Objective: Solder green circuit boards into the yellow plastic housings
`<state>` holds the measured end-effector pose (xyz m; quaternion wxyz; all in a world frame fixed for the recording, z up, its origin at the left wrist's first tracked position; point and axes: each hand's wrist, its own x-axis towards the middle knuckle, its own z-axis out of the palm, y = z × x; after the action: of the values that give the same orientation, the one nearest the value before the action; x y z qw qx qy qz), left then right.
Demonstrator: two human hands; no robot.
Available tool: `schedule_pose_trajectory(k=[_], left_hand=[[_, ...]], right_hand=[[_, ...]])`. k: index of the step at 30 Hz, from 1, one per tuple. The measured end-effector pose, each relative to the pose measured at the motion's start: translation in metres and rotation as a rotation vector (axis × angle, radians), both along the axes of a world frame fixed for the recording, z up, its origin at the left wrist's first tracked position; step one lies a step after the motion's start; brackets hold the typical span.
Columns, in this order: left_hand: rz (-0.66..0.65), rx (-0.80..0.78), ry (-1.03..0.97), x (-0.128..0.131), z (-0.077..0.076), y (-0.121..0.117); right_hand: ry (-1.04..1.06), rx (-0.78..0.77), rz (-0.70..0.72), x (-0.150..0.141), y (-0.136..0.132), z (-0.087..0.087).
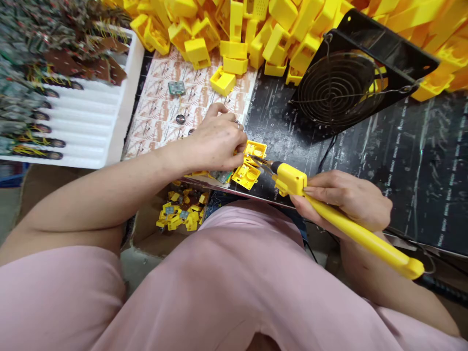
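Pink cloth [219,282] fills the bottom of my view, and from its right side my right hand [347,200] reaches in, thumb and fingers closed round a yellow tool [290,179]. The handle slants over my wrist; the metal tip points left at two open yellow case halves [246,176] on the table's near edge. My left forearm crosses from the lower left, and the left hand [223,141] bends palm down just beside those halves; I cannot tell whether its fingers pinch anything. Below the edge, a carton [151,239] holds small yellow parts [179,214].

Beyond the forearm, which hides part of a printed sheet [157,87], lie a black disc [180,119] and a green circuit board [176,88]. Left of the sheet sits a white foam tray [106,141] of wired boards. Farther right, a black fan [336,92] blocks part of a heap of yellow cases [183,34].
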<state>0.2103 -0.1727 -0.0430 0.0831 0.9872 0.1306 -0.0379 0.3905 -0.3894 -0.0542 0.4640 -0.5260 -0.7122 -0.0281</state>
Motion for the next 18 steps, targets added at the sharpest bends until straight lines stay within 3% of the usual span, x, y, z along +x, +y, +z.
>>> schedule_pose_trajectory(k=[6,11,18], left_hand=[[-0.037,0.018,0.011,0.0,-0.001,0.002],[-0.054,0.023,-0.008,0.0,-0.001,0.003],[-0.037,0.018,0.004,0.0,-0.001,0.003]], right_hand=[[-0.109,-0.026,0.127,0.007,0.009,0.011],[-0.025,-0.13,-0.029,0.011,-0.005,0.01],[-0.042,-0.042,-0.071,0.009,-0.007,0.006]])
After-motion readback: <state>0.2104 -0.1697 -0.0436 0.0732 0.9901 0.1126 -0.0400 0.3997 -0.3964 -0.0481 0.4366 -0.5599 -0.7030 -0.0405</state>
